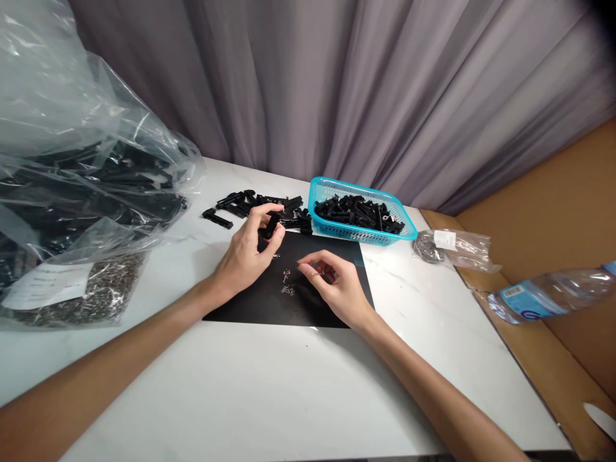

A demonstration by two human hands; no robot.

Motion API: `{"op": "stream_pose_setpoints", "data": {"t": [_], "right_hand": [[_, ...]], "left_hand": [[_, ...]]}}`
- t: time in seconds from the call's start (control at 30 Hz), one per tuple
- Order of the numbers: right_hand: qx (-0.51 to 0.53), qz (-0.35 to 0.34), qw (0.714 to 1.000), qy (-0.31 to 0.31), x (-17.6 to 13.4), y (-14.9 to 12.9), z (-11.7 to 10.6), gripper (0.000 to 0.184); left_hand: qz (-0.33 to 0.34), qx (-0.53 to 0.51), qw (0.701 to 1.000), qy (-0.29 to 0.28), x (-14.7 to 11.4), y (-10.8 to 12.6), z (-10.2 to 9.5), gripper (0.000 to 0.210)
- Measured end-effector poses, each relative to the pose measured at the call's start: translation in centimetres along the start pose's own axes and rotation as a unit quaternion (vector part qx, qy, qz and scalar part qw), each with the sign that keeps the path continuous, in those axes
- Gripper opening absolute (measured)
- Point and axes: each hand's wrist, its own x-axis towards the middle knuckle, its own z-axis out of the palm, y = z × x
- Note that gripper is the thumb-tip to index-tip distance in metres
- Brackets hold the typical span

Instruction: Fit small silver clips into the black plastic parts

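Observation:
My left hand (250, 247) is closed on a small black plastic part (271, 226), held between thumb and fingers above the far left of a black mat (250, 308). To its right, my right hand (334, 282) hovers over the mat with thumb and forefinger pinched together. Whatever those fingertips hold is too small to make out. Small shiny metal pieces (287, 290) lie on the mat between my hands. Behind my left hand is a loose pile of black plastic parts (235, 202).
A blue basket (363, 234) holds many black parts. On the left stand a large clear bag (96, 173) of black pieces and a bag of small metal pieces (113, 282). Another small bag (428, 247) and a plastic bottle (553, 292) lie at right, beside cardboard (543, 186).

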Motion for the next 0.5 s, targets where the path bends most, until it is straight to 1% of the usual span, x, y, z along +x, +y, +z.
{"op": "stream_pose_setpoints", "data": {"t": [0.13, 0.2, 0.33, 0.4, 0.5], "right_hand": [[0.001, 0.003, 1.000, 0.006, -0.14, 0.16, -0.06, 0.013], [0.001, 0.005, 1.000, -0.015, -0.20, 0.19, 0.12, 0.011], [0.008, 0.019, 0.996, -0.081, -0.34, 0.23, 0.62, 0.010], [0.023, 0.025, 0.995, -0.088, -0.40, 0.21, 0.71, 0.012], [0.011, 0.024, 0.997, -0.073, -0.39, 0.13, 0.56, 0.013]], "left_hand": [[-0.058, -0.128, 0.989, -0.036, 0.03, 0.65, 0.19, 0.033], [-0.076, -0.162, 0.983, -0.037, 0.09, 0.89, 0.29, 0.028], [-0.083, -0.196, 0.976, -0.032, 0.16, 0.90, 0.45, 0.025], [-0.081, -0.194, 0.977, -0.033, 0.14, 0.85, 0.46, 0.025], [-0.081, -0.182, 0.979, -0.040, 0.05, 0.91, 0.40, 0.026]]}}
